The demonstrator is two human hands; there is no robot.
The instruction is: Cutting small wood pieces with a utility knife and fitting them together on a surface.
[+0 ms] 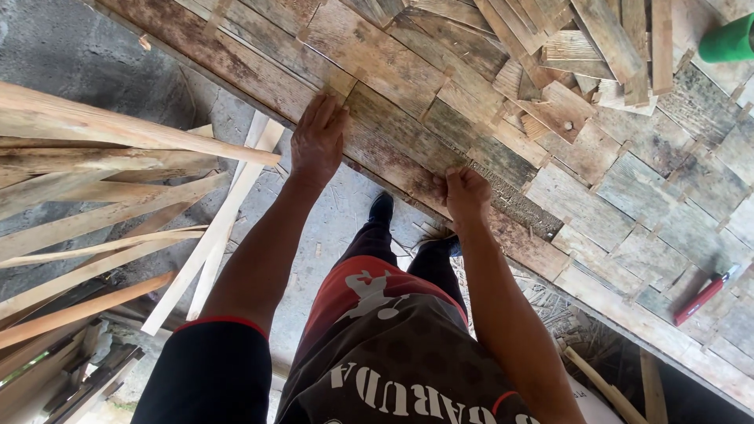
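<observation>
The woven mat (597, 212) of flat bamboo strips lies stretched out in front of the person, and both hands work along its near edge. The left hand (318, 141) lies flat and spread on a wide edge strip (377, 129), fingers pointing forward, pressing it down; it holds nothing. The right hand (465, 192) is closed narrow, fingertips pinching at the same edge strip a little further along, beside a rough, frayed patch.

To do this step well, it seems best to keep the flat hand firm so the weave under it does not lift while the pinching hand tugs or seats the strip, and to pull along the strip's length, not upward, since dry bamboo is likely to split or splinter at the crossings.

Beyond the right hand, loose short strips (565, 71) lie piled on the mat. Farther right of it rests a red-handled tool (701, 297), and a green cylinder (726, 41) shows at the far corner. To the left of the left hand, long raw slats (102, 204) fan out over the concrete floor (71, 55). Below the hands, the person's dark shoes (382, 208) stand at the mat's edge.
</observation>
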